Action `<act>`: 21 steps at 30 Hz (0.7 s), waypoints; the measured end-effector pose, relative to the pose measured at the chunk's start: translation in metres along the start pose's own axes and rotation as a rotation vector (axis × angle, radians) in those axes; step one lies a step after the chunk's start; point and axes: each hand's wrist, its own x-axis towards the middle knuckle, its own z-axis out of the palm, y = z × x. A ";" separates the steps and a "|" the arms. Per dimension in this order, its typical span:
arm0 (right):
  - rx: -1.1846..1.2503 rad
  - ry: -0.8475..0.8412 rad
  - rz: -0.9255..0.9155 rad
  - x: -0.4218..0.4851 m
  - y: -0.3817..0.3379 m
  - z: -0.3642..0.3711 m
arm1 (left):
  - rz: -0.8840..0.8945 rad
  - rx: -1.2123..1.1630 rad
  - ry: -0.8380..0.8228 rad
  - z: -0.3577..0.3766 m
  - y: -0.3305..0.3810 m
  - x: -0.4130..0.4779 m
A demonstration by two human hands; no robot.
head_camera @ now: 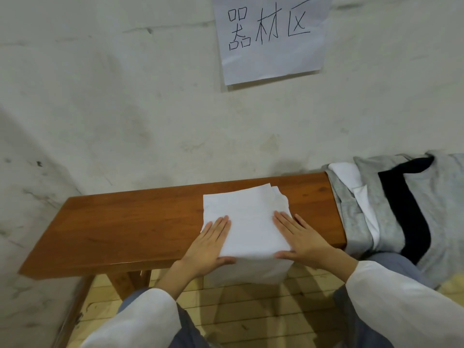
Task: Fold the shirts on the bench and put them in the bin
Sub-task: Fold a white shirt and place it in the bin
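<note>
- Two hands lie flat on a folded white shirt (251, 222); the left hand (213, 243) covers its near-left corner and the right hand (305, 241) its near-right corner.
- Fingers of both hands are straight and close together, pressed on the top face of the cloth; each thumb runs along the fold at the near edge. Neither hand curls around the fabric.
- White shirt: rests on the right half of the bench (125, 227). Its far edge stops short of the bench's far edge, and several layered corners show at the far right. Its near part hangs over the bench's near edge toward the floor (251, 310).
- Bench: bare brown wood extends left of the shirt to the left end; a narrow strip of wood shows between the shirt and the pile of clothes (401, 209).
- Pile of clothes: grey, white and black garments, heaped over the bench's right end and spilling past it.
- Wall (125, 109): runs directly behind the bench's far edge and bears a paper sign (271, 38) with handwritten characters.
- White sleeves (401, 302) enter from the bottom of the view.
</note>
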 end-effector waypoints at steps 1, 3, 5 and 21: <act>-0.008 0.006 0.000 -0.002 -0.002 0.001 | -0.003 0.010 -0.002 0.000 0.000 -0.001; -0.023 0.012 0.006 -0.005 -0.005 0.004 | -0.014 0.040 -0.003 0.003 0.002 -0.001; -0.017 0.018 0.005 -0.006 -0.008 0.008 | -0.010 0.059 0.009 0.006 0.005 -0.002; 0.376 -0.032 0.087 -0.013 0.001 -0.122 | 0.027 -0.335 -0.118 -0.129 0.002 0.021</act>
